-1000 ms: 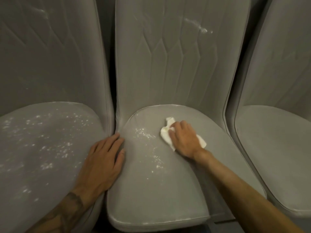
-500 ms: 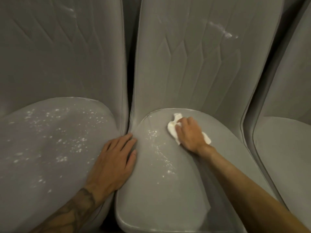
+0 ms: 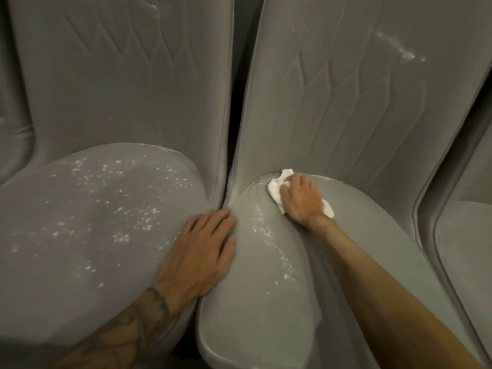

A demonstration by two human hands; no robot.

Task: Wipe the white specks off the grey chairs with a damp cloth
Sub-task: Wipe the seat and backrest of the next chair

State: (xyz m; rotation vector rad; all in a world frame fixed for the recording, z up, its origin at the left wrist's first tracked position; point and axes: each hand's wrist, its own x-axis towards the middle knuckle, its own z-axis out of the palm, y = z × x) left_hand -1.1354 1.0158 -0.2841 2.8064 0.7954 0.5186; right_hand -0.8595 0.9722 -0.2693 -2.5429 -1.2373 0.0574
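Across the row, left chair [image 3: 80,235] and middle chair [image 3: 253,328] stand side by side. Your left hand [image 3: 197,251] lies flat where their seats meet, fingers released. Your right hand [image 3: 299,201] clutches the cloth [image 3: 277,186] at the middle seat's back edge. Specks [image 3: 119,209] dot both seats.

A narrow dark gap [image 3: 235,102] ran upright near the middle of the view, too dim to show its contents. A dark patch [image 3: 18,354], possibly floor, occupied the lower left corner, blurred and featureless.
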